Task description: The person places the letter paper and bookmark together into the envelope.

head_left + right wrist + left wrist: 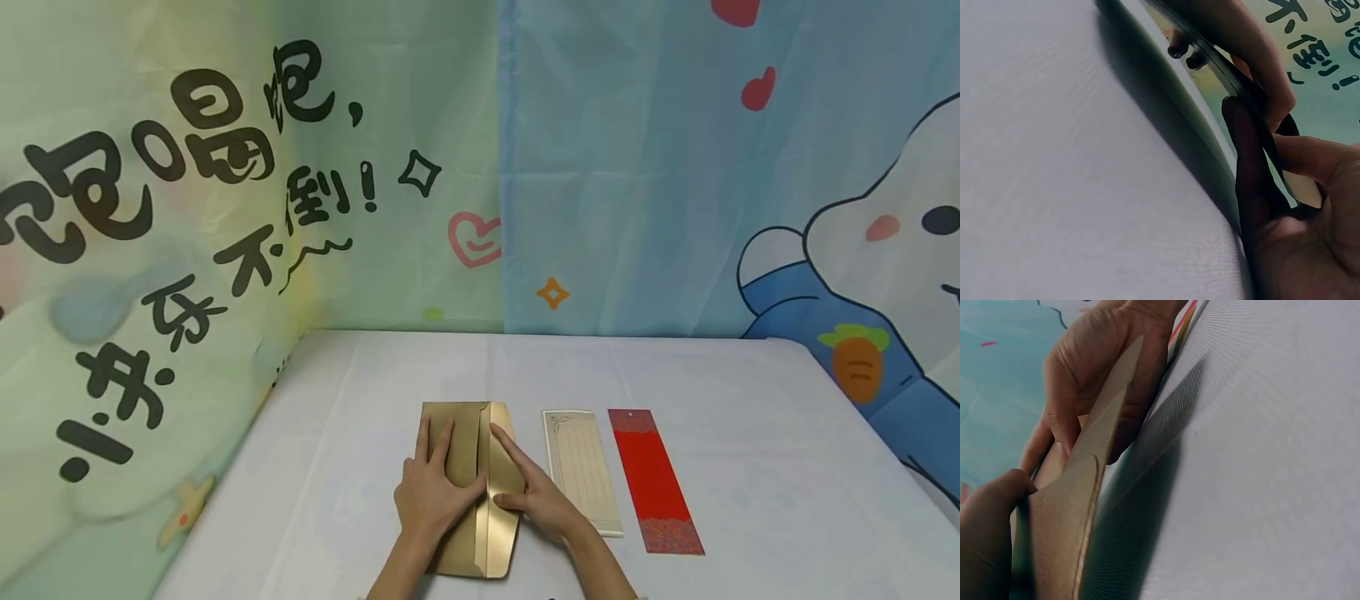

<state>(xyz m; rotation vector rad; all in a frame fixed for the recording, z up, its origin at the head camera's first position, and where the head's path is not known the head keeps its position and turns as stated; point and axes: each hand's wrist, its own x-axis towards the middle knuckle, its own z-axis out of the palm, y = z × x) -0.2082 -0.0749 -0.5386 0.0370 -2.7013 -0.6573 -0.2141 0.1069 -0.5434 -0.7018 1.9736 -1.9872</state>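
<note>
A gold envelope [457, 546] of stiff, shiny paper lies on the white table, a long crease running down it and a tapered flap [501, 533] on its right side. My left hand [437, 497] rests on the left panel with fingers spread, its thumb stretched to the crease. At the flap's outer edge, my right hand [543, 500] pinches it, thumb on top and other fingers partly hidden behind. The left wrist view shows the layered edge [1063, 531] standing off the white cloth. In the right wrist view, right thumb and fingers lie on opposite faces of the sheet.
Just right of the envelope lies a cream lined sheet [581, 467] with a corner ornament. Beyond it is a long red card [654, 479] with patterned ends and a small hole. Printed cloth backdrops [615, 167] stand behind and left of the white table [780, 483].
</note>
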